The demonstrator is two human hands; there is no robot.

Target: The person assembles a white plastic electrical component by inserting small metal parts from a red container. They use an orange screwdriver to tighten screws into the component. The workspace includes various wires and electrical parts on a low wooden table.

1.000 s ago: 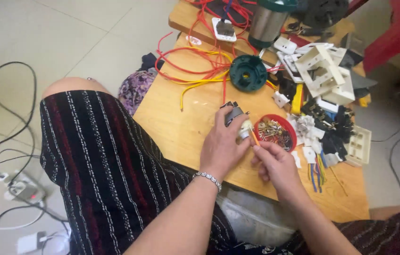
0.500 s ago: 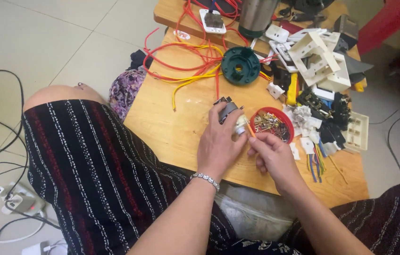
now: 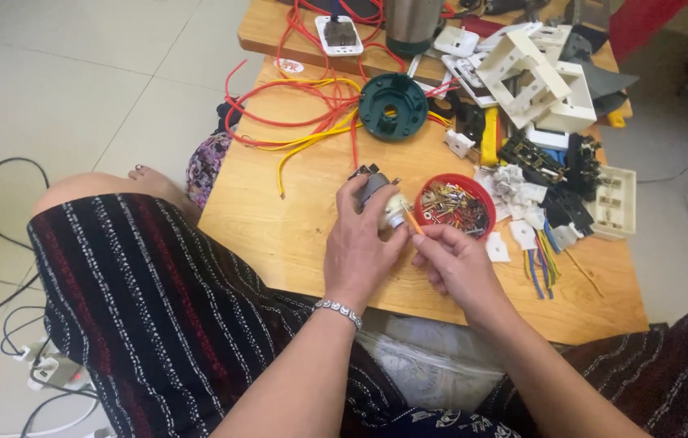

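The left hand (image 3: 364,243) curls closed around a small grey-and-white electrical fitting (image 3: 382,197), tilting its pale end toward the right so the tool can reach it; the fitting sits just above the wooden table (image 3: 295,227), near centre. The right hand (image 3: 457,264) pinches an orange-handled screwdriver (image 3: 411,219), its tip angled up to 11 o'clock against that end. A red bowl of screws (image 3: 453,207) waits at 3 o'clock of the fitting (close enough for quick picking). Fingers hide most of the fitting, so its exact kind is unclear; the tool's tip is too small to make out.
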